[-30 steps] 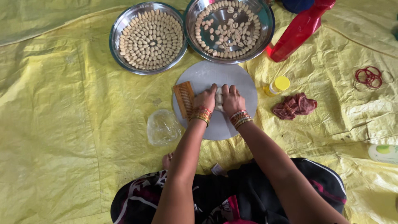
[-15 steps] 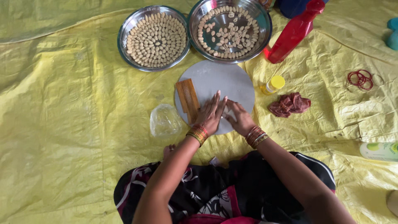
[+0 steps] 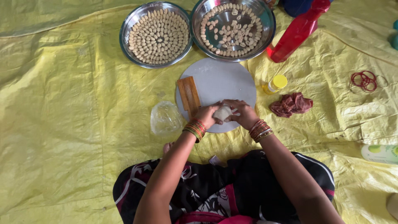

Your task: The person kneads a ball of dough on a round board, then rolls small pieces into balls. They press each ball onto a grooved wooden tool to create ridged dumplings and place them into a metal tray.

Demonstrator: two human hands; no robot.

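Both hands meet over the near edge of the round white board (image 3: pixel 215 81). Left hand (image 3: pixel 204 116) and right hand (image 3: pixel 243 113) are closed together on a pale dough lump (image 3: pixel 223 112), fingers wrapped from both sides, lump just above or touching the board; cannot tell which.

Handling judgement: the dough looks soft and light, deforms under finger pressure, probably slightly tacky. Best held cupped from the sides as now; a pinch would dent or tear it. Not fragile, not slippery.

Around it:
- Ridged wooden comb board (image 3: pixel 188 94) lies on the left part of the white board, just beside the left hand.
- Two steel trays on the far side: left tray (image 3: pixel 126 29) packed with neat rings of small shaped pieces, right tray (image 3: pixel 269 20) partly filled, pieces looser.
- Crumpled clear plastic bag (image 3: pixel 165 118) left of the board.
- Small jar with yellow cap (image 3: pixel 276 83) right of the board; crumpled dark-red cloth (image 3: pixel 291 104) near it.
- Red plastic bottle (image 3: pixel 298 31) far right, lying tilted, beside the right tray.
- Red bangles (image 3: pixel 364 79) on the sheet, well apart to the right.
- Pale bottle with green label patch (image 3: pixel 380 153) at the right edge, lying flat.

All of it sits on a yellow sheet (image 3: pixel 62 124).
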